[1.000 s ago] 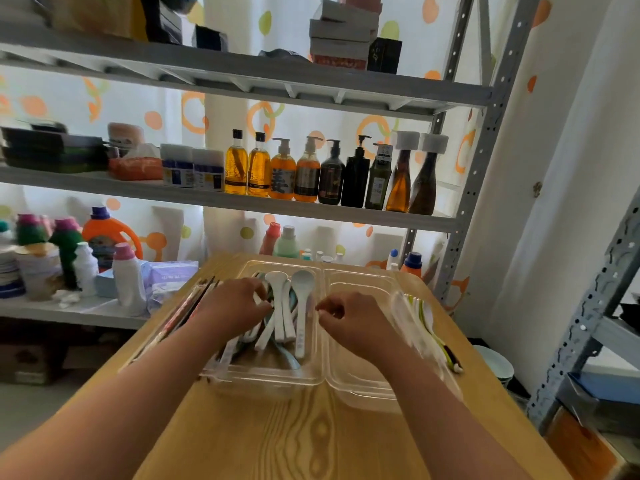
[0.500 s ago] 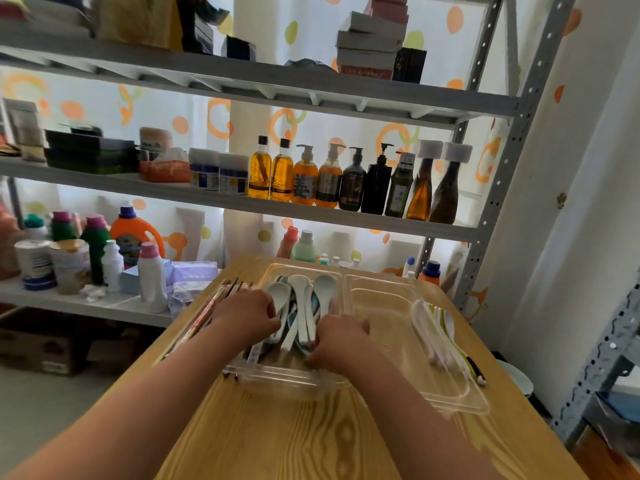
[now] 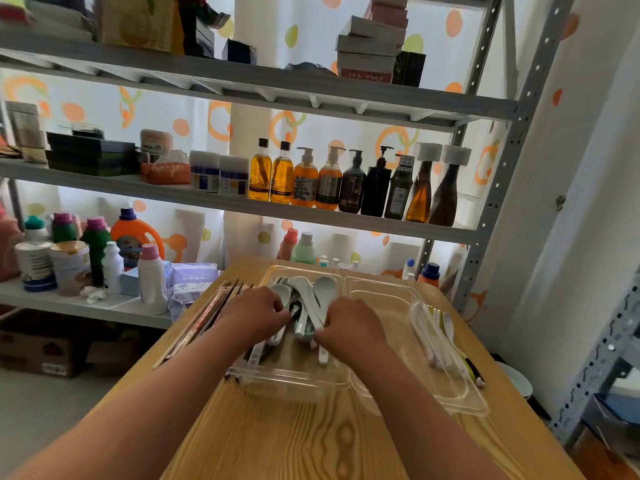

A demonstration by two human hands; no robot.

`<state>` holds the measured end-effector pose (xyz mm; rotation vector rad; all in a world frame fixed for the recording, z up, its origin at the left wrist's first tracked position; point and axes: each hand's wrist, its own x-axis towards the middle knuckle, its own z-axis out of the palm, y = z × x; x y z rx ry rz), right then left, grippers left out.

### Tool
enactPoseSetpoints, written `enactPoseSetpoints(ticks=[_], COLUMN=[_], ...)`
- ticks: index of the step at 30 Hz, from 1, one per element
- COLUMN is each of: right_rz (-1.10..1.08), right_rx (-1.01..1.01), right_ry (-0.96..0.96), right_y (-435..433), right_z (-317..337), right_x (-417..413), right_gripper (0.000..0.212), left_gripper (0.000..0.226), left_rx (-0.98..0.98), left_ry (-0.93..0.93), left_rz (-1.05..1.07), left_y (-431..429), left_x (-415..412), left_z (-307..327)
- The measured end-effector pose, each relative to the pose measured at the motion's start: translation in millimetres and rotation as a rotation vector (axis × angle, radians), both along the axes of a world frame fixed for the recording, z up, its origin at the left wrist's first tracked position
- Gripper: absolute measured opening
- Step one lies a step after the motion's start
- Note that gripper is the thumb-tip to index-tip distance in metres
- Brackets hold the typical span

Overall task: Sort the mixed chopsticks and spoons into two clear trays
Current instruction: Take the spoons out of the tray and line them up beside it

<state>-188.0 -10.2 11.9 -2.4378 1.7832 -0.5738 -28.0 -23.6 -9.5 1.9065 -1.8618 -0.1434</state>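
Observation:
Two clear trays stand side by side on the wooden table (image 3: pixel 311 438). The left tray (image 3: pixel 294 384) holds a heap of pale spoons (image 3: pixel 323 287) mixed with dark chopsticks. The right tray (image 3: pixel 388 299) has nothing in it that I can see. My left hand (image 3: pixel 254 311) is closed on spoon handles at the heap's left side. My right hand (image 3: pixel 348 325) is closed on spoon handles at its right side, a white handle sticking out below it. A bundle of chopsticks (image 3: pixel 204 315) lies on the table left of the trays.
White and yellow-green utensils (image 3: pixel 443 337) lie on the table right of the right tray. Behind the table stands a metal shelf rack (image 3: pixel 485 216) with bottles (image 3: pixel 329 181) and boxes; a low shelf of detergent bottles (image 3: pixel 131 237) is at the left.
My right hand has moved left from the right tray's edge into the spoon heap and closed on handles. My left hand stays on the heap. The view has shifted a little.

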Motion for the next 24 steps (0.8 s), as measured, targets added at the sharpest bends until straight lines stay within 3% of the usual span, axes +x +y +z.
enactPoseSetpoints(ticks=[3, 7, 17, 20, 24], right_rz=[0.050, 0.115, -0.030, -0.118, -0.307], right_rx=[0.004, -0.014, -0.119, -0.187, -0.307], right_ry=[-0.220, -0.521, -1.122, -1.225, -1.153], right_y=[-2.9, -0.9, -6.7, -12.9, -32.0], right_z=[7.4, 28.0, 32.4, 22.5, 1.3], right_x=[-13.3, -35.8, -111.3, -136.8, -174.2], right_gripper=[0.013, 0.017, 0.009, 0.009, 0.013], left_gripper=[0.025, 0.023, 0.026, 0.026, 0.021], left_rx=[-0.003, -0.024, -0.107, -0.126, -0.123], left_ry=[0.033, 0.072, 0.198, 0.198, 0.219], left_rz=[-0.014, -0.028, -0.035, -0.040, -0.054], left_y=[0.8, 1.5, -13.5, -21.9, -36.1], left_x=[-2.3, -7.4, -46.5, -67.3, -90.2], left_z=[2.3, 3.8, 5.7, 2.6, -2.8])
